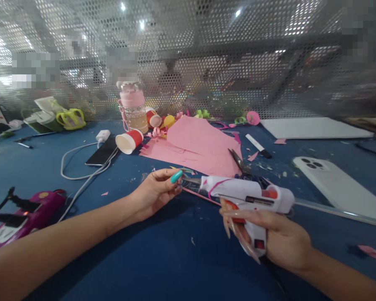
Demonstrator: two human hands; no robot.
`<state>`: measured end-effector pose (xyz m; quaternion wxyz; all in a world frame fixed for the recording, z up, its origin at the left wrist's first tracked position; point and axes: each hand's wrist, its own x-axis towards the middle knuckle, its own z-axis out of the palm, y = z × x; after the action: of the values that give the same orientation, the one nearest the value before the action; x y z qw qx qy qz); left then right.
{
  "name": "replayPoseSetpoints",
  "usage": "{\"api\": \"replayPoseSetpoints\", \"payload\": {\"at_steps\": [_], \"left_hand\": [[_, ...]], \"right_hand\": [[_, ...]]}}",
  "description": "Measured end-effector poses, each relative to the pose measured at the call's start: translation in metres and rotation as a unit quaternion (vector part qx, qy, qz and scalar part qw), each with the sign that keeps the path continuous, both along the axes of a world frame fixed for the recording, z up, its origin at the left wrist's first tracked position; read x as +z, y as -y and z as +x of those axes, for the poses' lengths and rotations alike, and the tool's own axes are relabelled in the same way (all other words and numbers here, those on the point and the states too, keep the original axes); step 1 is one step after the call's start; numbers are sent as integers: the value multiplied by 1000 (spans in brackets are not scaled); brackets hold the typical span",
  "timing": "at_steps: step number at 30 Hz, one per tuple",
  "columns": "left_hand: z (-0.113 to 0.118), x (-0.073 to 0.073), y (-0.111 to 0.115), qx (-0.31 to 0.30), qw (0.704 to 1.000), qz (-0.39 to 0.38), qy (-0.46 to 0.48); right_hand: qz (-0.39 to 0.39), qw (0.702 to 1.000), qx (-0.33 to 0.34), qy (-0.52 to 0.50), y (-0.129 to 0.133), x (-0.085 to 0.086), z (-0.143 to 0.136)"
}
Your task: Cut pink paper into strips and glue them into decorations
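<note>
My right hand (278, 238) is wrapped round a white hot glue gun (238, 190) with an orange trigger. A long clear glue stick (341, 212) sticks out of its back end. The gun's nozzle points left and sits close to the fingertips of my left hand (158, 188). Thumb and fingers of that hand are pinched together, with a turquoise nail on the thumb. Whatever lies in the pinch is too small and too hidden to name. Behind the gun are dark scissors (240, 162), partly covered, and pink paper sheets (200, 142).
A paper cup (130, 141), a bottle (133, 106) and a black phone (102, 151) with a white cable stand back left. A magenta device (34, 213) is at left. On the right lie a marker (258, 145) and a white phone (338, 182). A perforated screen (188, 54) closes the back.
</note>
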<state>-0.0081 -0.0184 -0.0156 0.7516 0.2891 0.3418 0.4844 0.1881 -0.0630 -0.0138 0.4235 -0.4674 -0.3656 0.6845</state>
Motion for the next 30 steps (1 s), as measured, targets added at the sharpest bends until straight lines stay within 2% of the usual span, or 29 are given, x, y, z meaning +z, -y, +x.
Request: {"api": "replayPoseSetpoints", "payload": {"at_steps": [3, 10, 14, 30], "left_hand": [[0, 1, 1, -4, 1000, 17, 12], [0, 2, 3, -16, 999, 45, 17], [1, 3, 3, -19, 999, 47, 9], [1, 5, 4, -20, 999, 49, -6]], "right_hand": [[7, 1000, 14, -4, 1, -1, 1], [-14, 999, -11, 34, 0, 0, 0], [-21, 999, 13, 34, 0, -3, 1], [-17, 995, 12, 93, 0, 4, -5]]}}
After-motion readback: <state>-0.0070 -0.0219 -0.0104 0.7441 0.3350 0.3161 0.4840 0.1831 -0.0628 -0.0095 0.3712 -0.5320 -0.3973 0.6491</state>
